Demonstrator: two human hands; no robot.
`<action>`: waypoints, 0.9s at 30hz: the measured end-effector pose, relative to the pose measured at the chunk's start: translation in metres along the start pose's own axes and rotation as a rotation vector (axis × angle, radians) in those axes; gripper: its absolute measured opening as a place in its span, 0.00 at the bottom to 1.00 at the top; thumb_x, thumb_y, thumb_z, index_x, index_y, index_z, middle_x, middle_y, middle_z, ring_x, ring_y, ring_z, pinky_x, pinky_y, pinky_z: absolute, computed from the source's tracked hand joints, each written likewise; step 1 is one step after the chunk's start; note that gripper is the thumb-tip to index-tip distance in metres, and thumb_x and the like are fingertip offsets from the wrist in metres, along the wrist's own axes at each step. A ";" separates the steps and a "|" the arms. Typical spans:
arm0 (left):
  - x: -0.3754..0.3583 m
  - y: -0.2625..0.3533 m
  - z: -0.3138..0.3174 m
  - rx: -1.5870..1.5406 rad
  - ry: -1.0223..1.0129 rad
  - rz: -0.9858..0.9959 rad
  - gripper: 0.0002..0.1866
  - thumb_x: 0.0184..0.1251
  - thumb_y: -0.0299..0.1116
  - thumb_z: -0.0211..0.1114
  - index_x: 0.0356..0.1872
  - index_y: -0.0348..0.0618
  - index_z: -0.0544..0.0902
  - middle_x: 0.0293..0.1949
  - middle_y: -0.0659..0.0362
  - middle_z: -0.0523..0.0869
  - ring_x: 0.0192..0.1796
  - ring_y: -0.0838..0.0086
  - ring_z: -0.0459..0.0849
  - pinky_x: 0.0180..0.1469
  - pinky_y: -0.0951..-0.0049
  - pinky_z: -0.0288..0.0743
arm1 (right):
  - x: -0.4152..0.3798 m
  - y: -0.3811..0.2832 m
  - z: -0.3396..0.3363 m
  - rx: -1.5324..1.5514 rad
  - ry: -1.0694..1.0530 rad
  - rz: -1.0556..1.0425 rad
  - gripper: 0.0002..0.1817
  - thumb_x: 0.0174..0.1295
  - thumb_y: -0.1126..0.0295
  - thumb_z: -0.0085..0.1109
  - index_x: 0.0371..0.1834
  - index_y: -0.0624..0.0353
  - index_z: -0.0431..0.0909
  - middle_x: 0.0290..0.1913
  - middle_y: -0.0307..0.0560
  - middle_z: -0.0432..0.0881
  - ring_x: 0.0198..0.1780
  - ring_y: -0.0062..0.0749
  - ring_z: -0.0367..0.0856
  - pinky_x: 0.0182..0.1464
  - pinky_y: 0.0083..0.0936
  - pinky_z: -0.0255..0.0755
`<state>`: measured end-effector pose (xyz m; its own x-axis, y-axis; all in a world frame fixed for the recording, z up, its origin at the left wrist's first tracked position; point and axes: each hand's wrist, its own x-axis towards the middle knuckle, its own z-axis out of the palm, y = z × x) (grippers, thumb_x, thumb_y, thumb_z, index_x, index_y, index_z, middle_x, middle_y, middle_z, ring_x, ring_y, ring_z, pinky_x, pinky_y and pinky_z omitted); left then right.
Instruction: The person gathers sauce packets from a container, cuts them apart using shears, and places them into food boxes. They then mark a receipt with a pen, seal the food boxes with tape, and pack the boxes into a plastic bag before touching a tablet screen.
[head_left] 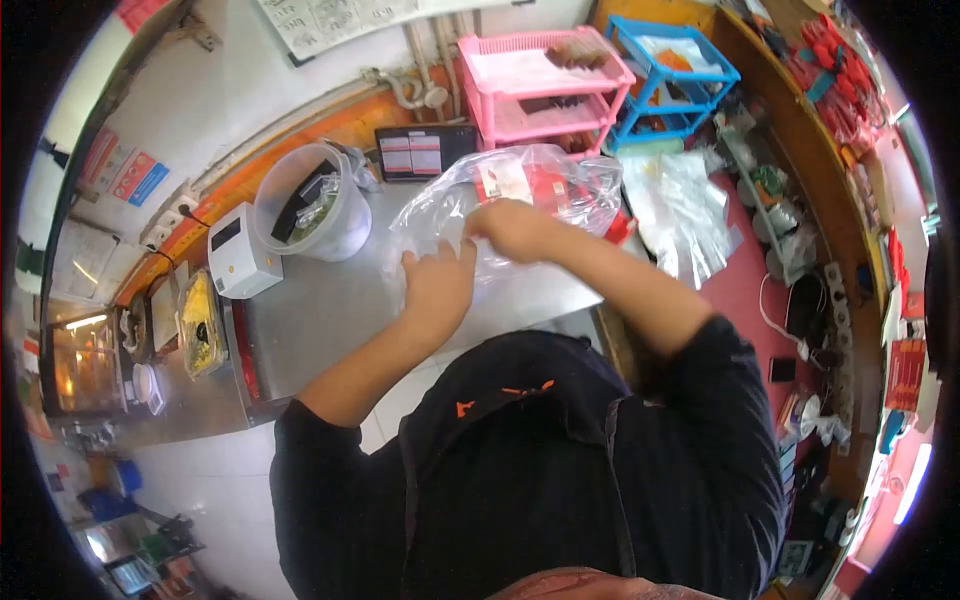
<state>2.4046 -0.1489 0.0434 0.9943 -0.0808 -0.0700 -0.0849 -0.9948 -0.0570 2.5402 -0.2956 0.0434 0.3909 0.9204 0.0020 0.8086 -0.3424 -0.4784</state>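
A large clear plastic bag (430, 215) lies crumpled on the metal counter, with a red and white packet (505, 183) showing inside or beneath it. My left hand (437, 287) is at the bag's near left edge, fingers bent into the film with the little finger apart. My right hand (513, 230) pinches the bag just above, its fingertips almost meeting the left hand's. The thumbs and the exact grip are hidden. Right of the bag lie silvery flat pouches (680, 215).
A clear round tub (345, 225) and a white printer-like box (243, 258) stand to the left. Behind are a tablet (427, 152), a pink tiered rack (540, 75) and a blue rack (675, 70). A phone (782, 370) lies on the red surface at right.
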 end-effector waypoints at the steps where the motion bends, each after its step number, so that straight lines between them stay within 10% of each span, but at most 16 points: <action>1: -0.003 -0.003 -0.001 -0.008 0.063 0.001 0.13 0.60 0.28 0.58 0.46 0.46 0.82 0.57 0.46 0.79 0.40 0.54 0.87 0.62 0.31 0.58 | 0.003 0.036 0.023 -0.036 -0.128 0.179 0.21 0.55 0.73 0.59 0.54 0.60 0.77 0.47 0.58 0.82 0.52 0.53 0.79 0.54 0.42 0.73; 5: 0.006 -0.074 0.054 -0.074 -0.283 -0.100 0.19 0.57 0.34 0.65 0.51 0.45 0.82 0.73 0.43 0.62 0.46 0.52 0.86 0.69 0.27 0.47 | -0.062 0.098 0.074 -0.087 -0.221 0.143 0.21 0.63 0.65 0.59 0.58 0.59 0.74 0.54 0.62 0.80 0.55 0.55 0.79 0.57 0.45 0.71; 12: -0.004 -0.021 -0.004 -0.145 -0.309 0.054 0.30 0.46 0.50 0.77 0.51 0.49 0.83 0.58 0.48 0.77 0.59 0.57 0.79 0.69 0.31 0.49 | -0.154 0.109 0.034 0.175 -0.435 0.254 0.43 0.60 0.64 0.65 0.75 0.64 0.51 0.69 0.65 0.66 0.69 0.53 0.67 0.72 0.39 0.58; 19: 0.034 0.079 -0.032 -0.008 -0.394 0.300 0.18 0.52 0.44 0.72 0.41 0.46 0.82 0.45 0.53 0.82 0.47 0.58 0.82 0.53 0.56 0.76 | -0.252 0.165 -0.048 -0.217 -0.224 0.392 0.44 0.50 0.48 0.69 0.69 0.57 0.66 0.64 0.59 0.72 0.67 0.51 0.68 0.71 0.39 0.57; 21: 0.045 0.131 -0.053 0.001 -0.130 0.436 0.10 0.54 0.40 0.70 0.31 0.46 0.85 0.38 0.55 0.85 0.51 0.62 0.82 0.69 0.56 0.63 | -0.300 0.227 -0.068 -0.258 0.115 0.443 0.38 0.44 0.41 0.70 0.54 0.58 0.80 0.53 0.54 0.80 0.58 0.51 0.73 0.65 0.38 0.63; 24: 0.073 0.174 -0.047 0.129 -0.223 0.696 0.10 0.57 0.41 0.67 0.33 0.46 0.85 0.39 0.57 0.86 0.55 0.64 0.80 0.69 0.54 0.59 | -0.335 0.268 -0.142 -0.355 -0.154 0.909 0.40 0.43 0.32 0.66 0.43 0.60 0.85 0.53 0.56 0.81 0.60 0.48 0.73 0.61 0.39 0.69; 27: 0.117 0.192 -0.059 -0.073 -0.213 0.591 0.16 0.65 0.46 0.61 0.41 0.46 0.85 0.44 0.57 0.86 0.58 0.63 0.78 0.68 0.47 0.55 | -0.366 0.271 -0.141 -0.043 -0.048 0.890 0.37 0.48 0.31 0.61 0.40 0.57 0.87 0.38 0.55 0.86 0.45 0.48 0.83 0.57 0.36 0.71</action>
<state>2.5080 -0.3529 0.0826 0.7451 -0.6115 -0.2664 -0.6040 -0.7880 0.1193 2.6783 -0.7521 0.0363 0.8636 0.3169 -0.3920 0.2305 -0.9399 -0.2520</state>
